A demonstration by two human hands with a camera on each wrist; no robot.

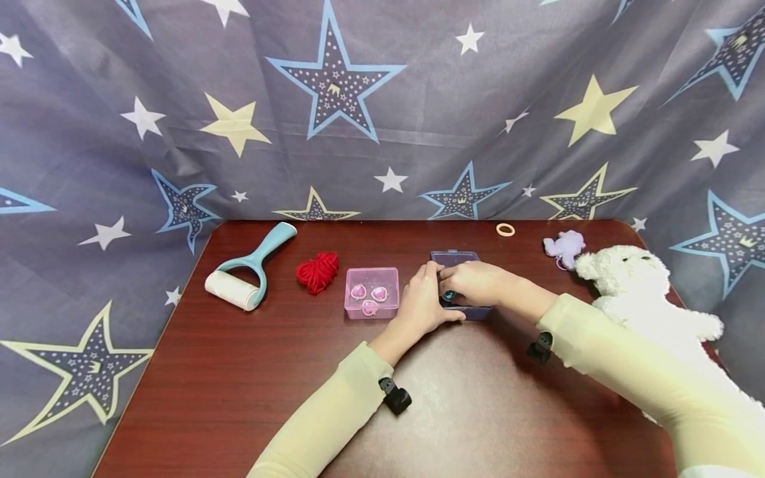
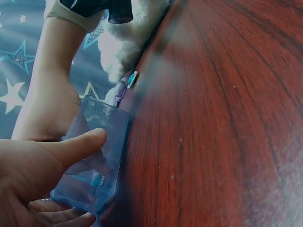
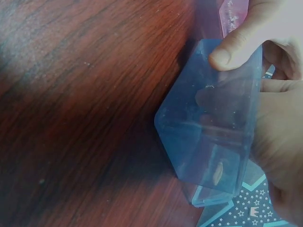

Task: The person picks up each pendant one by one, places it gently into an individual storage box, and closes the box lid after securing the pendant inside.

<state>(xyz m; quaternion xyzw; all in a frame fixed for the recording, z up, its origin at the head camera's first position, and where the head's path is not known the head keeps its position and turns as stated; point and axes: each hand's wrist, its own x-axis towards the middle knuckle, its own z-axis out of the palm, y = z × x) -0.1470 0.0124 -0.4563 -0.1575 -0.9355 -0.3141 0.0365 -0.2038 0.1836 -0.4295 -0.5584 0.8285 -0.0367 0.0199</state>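
My left hand [image 1: 421, 302] grips a clear blue plastic box [image 1: 476, 312] at its left side, with the thumb [image 2: 97, 138] on the near wall and the other fingers round the end. The lid [image 1: 455, 256] stands open at the back. My right hand [image 1: 476, 282] reaches down into the box, its fingertips close to a teal gem [image 1: 449, 295] with a pale beaded rim. Whether they pinch it cannot be told through the tinted wall. Another beaded teal gem [image 2: 133, 80] lies on the table beyond the box, hidden in the head view by my right arm.
Left of the box stands a pink box [image 1: 372, 275] with three pink gems [image 1: 370, 307]. Farther left are red yarn [image 1: 317, 271] and a lint roller [image 1: 232, 291]. A pale ring [image 1: 505, 230], a small lilac toy [image 1: 564, 247] and a white teddy bear [image 1: 633, 282] lie toward the right.
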